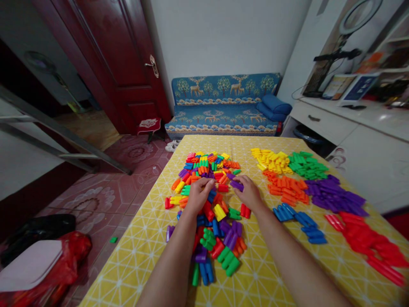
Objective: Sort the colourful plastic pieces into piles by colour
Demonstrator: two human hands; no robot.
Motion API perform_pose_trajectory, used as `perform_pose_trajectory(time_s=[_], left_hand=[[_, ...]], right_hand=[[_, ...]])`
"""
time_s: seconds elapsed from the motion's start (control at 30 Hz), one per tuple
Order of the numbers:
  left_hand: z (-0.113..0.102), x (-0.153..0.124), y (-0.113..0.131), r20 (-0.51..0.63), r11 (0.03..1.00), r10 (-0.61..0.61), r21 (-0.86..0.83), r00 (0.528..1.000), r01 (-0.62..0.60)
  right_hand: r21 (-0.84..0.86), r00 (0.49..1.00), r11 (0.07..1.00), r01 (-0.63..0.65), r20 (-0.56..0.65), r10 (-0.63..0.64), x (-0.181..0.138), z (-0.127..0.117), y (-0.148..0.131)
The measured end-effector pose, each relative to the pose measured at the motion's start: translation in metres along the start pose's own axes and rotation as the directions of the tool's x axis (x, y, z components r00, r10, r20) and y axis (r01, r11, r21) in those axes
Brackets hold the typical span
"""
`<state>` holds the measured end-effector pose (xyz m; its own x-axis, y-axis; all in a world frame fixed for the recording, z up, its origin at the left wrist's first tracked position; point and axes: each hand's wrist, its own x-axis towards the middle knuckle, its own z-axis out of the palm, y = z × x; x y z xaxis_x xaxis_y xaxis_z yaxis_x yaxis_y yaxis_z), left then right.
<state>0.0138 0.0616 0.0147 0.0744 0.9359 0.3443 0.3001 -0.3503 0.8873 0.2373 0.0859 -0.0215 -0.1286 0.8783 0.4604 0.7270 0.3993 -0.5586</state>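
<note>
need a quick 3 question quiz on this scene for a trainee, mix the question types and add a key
1. Multiple choice: what colour is the piece held by the right hand?
a) yellow
b) purple
c) orange

2. True or false: in the picture, the yellow pile lies to the left of the green pile.

3. Fill in the blank: the small item on the floor is coloured ____.

Key: 1 b; 2 true; 3 green.
</note>
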Motion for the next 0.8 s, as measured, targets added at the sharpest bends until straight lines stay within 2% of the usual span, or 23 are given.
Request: perform_pose_trajectory(time_s=[0.1,0.2,0.33,0.43,0.53,0.6,0.7,0.8], left_hand=[[0.000,0.000,0.000,-0.002,1.000,-0.002,0.000,1.000,0.002],[0.000,-0.001,-0.001,-0.003,1.000,0.002,-0.003,1.000,-0.002],[0.001,-0.001,-0.005,-0.004,1.000,-0.001,-0.027,1.000,0.001],[0.001,0.000,-0.005,-0.002,0.999,0.002,-0.037,1.000,-0.002],[0.001,0.000,-0.005,-0.004,1.000,-0.002,-0.027,1.000,0.002],[0.001,0.000,-0.004,-0.007,1.000,-0.008,-0.027,1.000,0.008],[0.000,-0.001,-0.002,-0.003,1.000,-0.008,-0.022,1.000,0.008],[0.000,-0.001,0.000,-0.001,1.000,-0.008,-0.008,1.000,0.008]], right_hand=[[-0.086,0.998,0.996,-0.034,0.057,0.039,-0.002,-0.002,-0.005],[-0.082,0.995,0.994,-0.075,0.053,0.079,-0.004,-0.003,-0.005],[0.079,0.994,0.994,-0.072,-0.080,0.078,-0.004,0.000,-0.002],[0.298,0.960,0.947,-0.120,-0.207,0.187,-0.007,0.000,-0.004],[0.518,0.878,0.819,-0.248,-0.238,0.416,-0.011,-0.015,-0.008],[0.587,0.820,0.755,-0.293,-0.252,0.514,-0.011,-0.038,-0.002],[0.563,0.726,0.782,-0.267,-0.417,0.548,-0.005,-0.090,0.029],[0.435,0.553,0.856,-0.278,-0.656,0.513,0.001,-0.148,0.084]])
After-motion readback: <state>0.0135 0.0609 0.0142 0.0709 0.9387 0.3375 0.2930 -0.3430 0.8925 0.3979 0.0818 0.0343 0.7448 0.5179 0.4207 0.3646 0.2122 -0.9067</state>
